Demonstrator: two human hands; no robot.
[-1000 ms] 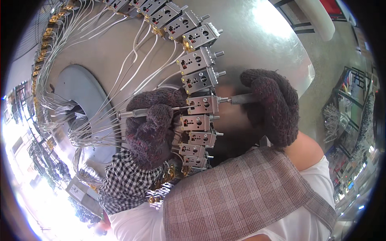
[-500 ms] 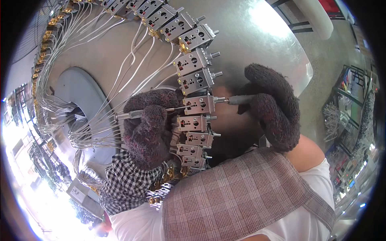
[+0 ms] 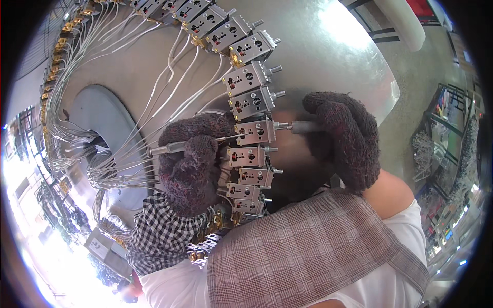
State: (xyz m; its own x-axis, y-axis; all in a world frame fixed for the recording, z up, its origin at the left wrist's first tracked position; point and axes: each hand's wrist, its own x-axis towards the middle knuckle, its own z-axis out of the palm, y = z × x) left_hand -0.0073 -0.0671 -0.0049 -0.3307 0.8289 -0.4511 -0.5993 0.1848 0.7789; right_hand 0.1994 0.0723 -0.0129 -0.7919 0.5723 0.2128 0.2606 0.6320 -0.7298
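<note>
My left hand (image 3: 190,161), in a dark knitted glove, is closed around a slim screwdriver (image 3: 167,148). Its thin shaft reaches the face of a small metal thermostat-like unit (image 3: 254,132) in the middle of a curved row. On the unit's other side, my right hand (image 3: 352,136), gloved alike, curls around a grey cylindrical tool (image 3: 304,127). That tool's narrow tip meets the end of the unit's threaded spindle (image 3: 281,126). The glove hides the tool's rear end. The left glove's fingers also lie against the row's wire side.
More thermostat-like units (image 3: 250,102) line the curve above and below, each with a spindle. Thin silvery wires (image 3: 174,72) run from them towards a grey round hub (image 3: 105,100). Everything stands on a shiny metal round table (image 3: 328,56). A checked sleeve and plaid apron (image 3: 308,246) are close to the row.
My right hand's upper fingers have come down and rolled over the grey tool, still lined up with the spindle. My left hand and the screwdriver have barely shifted.
</note>
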